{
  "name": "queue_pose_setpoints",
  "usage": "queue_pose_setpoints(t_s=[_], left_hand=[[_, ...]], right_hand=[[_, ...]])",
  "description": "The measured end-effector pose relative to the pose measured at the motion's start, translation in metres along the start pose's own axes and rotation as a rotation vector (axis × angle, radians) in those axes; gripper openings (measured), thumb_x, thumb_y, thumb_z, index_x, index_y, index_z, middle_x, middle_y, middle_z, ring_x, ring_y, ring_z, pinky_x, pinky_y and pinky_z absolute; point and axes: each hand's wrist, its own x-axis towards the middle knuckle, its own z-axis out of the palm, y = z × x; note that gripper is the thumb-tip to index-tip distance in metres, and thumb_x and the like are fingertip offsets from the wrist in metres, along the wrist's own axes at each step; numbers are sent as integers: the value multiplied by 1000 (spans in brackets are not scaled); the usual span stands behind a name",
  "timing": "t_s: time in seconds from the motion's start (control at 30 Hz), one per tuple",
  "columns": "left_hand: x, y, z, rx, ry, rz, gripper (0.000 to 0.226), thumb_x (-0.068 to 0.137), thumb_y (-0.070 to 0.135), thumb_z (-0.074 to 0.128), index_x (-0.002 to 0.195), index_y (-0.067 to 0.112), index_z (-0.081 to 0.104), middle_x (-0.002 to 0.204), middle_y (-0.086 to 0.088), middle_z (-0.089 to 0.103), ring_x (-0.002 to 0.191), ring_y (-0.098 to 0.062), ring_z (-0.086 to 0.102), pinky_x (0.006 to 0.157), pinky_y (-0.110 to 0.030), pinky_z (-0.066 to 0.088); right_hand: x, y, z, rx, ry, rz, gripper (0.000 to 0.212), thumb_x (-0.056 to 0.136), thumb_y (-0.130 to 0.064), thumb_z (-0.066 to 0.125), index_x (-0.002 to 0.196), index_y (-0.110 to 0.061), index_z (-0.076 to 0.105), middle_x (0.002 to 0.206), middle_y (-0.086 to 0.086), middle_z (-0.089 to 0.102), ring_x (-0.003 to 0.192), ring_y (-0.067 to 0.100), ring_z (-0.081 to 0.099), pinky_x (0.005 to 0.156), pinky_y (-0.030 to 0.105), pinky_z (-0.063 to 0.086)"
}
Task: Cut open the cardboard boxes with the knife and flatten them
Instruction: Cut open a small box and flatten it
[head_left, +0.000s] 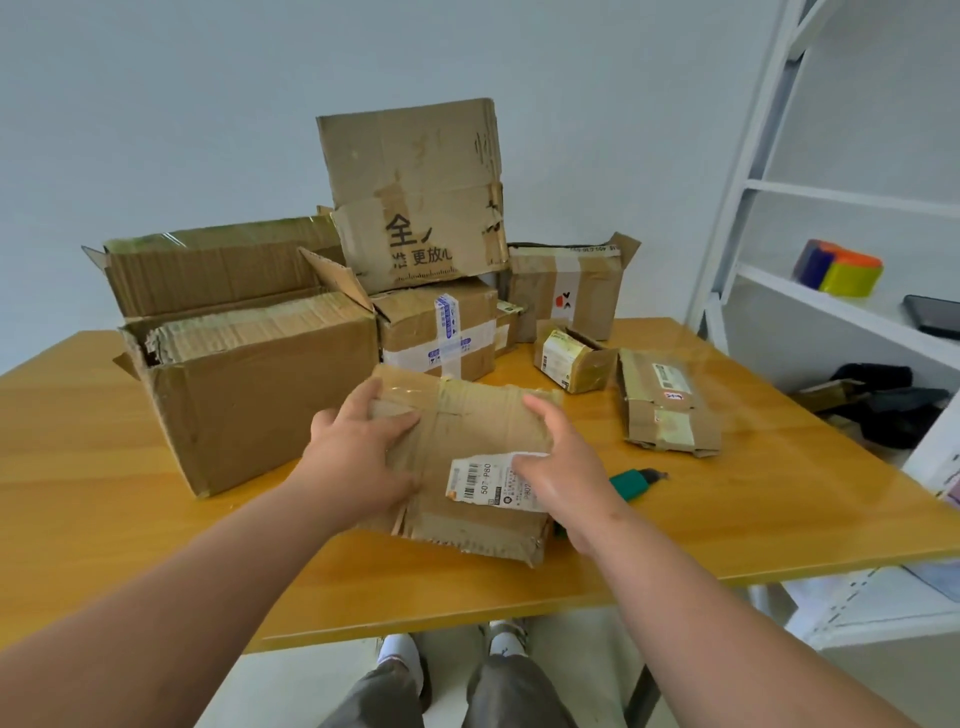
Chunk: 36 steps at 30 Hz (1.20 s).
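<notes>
A taped cardboard box (470, 431) with a white shipping label lies in the middle of the yellow table (753, 519). My left hand (358, 457) holds its left side, thumb on top and fingers wrapped over the far left edge. My right hand (561, 467) holds the right side, fingers curled over the top near the label. A green utility knife (636, 480) lies on the table just right of my right hand, free of both hands.
Several more boxes crowd the back of the table: a large open one (249, 384) at the left, a stack (421, 208) in the middle, small ones (574, 358) and a flattened one (667, 410) at the right. White shelving (841, 306) stands on the right.
</notes>
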Motion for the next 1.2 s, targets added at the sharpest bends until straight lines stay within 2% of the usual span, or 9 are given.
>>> queue_pose_setpoints(t_s=[0.13,0.27,0.43,0.53,0.67,0.77,0.9,1.0,1.2], left_hand=[[21,25,-8,-114,87,4,93,75,47,74,149,41,19,156,7,9,130,-29,35,100,-44,45],[53,55,-1,-577,-156,-58,79,82,36,74,147,29,31,122,4,53,102,-14,54,83,-32,48],[95,108,14,-542,-139,-53,86,85,45,67,151,42,11,153,-4,28,132,-27,39,103,-42,42],[115,148,22,-739,-212,4,91,86,38,69,145,57,2,142,3,44,119,-24,54,98,-47,49],[143,199,35,-753,-225,250,63,91,25,66,142,45,36,115,17,57,96,-3,62,72,-17,51],[162,226,45,-661,-221,380,26,91,13,64,97,38,59,92,19,64,85,4,60,61,-7,44],[188,230,69,-306,-196,435,10,85,16,61,77,21,56,94,-1,54,91,-22,54,71,-29,46],[193,222,83,43,-230,394,31,88,31,58,119,29,59,123,0,42,114,-21,46,96,-36,46],[195,206,89,210,126,427,69,82,54,62,142,40,31,139,2,24,132,-24,23,111,-44,24]], right_hand=[[5,0,-32,102,151,-93,63,100,2,48,145,-41,39,147,-16,37,79,-18,52,54,6,47],[18,4,-65,162,276,-145,59,100,-2,48,135,-49,44,147,-10,44,104,13,65,66,25,59],[46,16,-107,224,484,-143,52,99,-9,52,124,-54,47,136,-12,52,112,18,63,89,42,58],[71,27,-127,337,641,-114,52,98,-9,55,134,-47,48,136,-11,53,110,16,63,89,38,57],[105,51,-141,414,783,-35,50,93,-15,64,131,-42,48,135,-4,56,115,23,62,94,47,55],[122,72,-147,376,776,81,54,92,-23,68,138,-39,43,134,-2,56,114,32,63,93,51,55],[130,90,-156,12,563,237,63,94,-35,64,148,-26,34,142,0,50,125,28,55,101,44,50],[119,91,-164,-579,349,326,47,94,-50,54,135,-27,50,124,1,64,109,26,61,87,37,52],[121,76,-162,-1108,321,-51,36,93,-40,51,127,-30,57,124,-4,53,117,21,47,102,37,33]])
